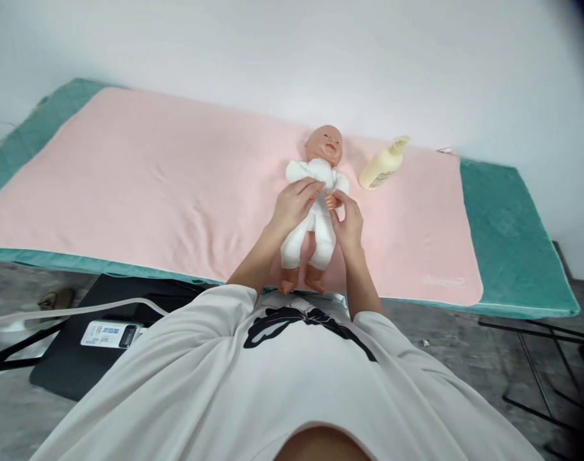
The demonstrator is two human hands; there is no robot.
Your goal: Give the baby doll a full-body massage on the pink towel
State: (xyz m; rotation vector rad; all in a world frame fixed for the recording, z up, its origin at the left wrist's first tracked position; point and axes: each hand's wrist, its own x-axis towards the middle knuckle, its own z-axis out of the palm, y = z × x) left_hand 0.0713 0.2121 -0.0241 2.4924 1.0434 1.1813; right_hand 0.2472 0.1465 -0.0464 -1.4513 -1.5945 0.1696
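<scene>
A baby doll (324, 146) with a bald head and a white cloth body lies on its back on a pink sheet (143, 173). My left hand (296, 203) is over the doll's chest, its fingers closed round the doll's small hand on that side. With thumb and fingers, my right hand (348, 221) grips the doll's other hand (331, 202). Both bare feet of the doll point towards me. Beside the doll, to the right, a pale yellow pump bottle (381, 168) lies tilted on the sheet.
The sheet covers a green padded bed (508, 224) set against a white wall. Below its left front edge are a black chair (75, 365), a phone-like device (110, 334) and a white cable (81, 309). A black metal frame (536, 371) stands at the lower right.
</scene>
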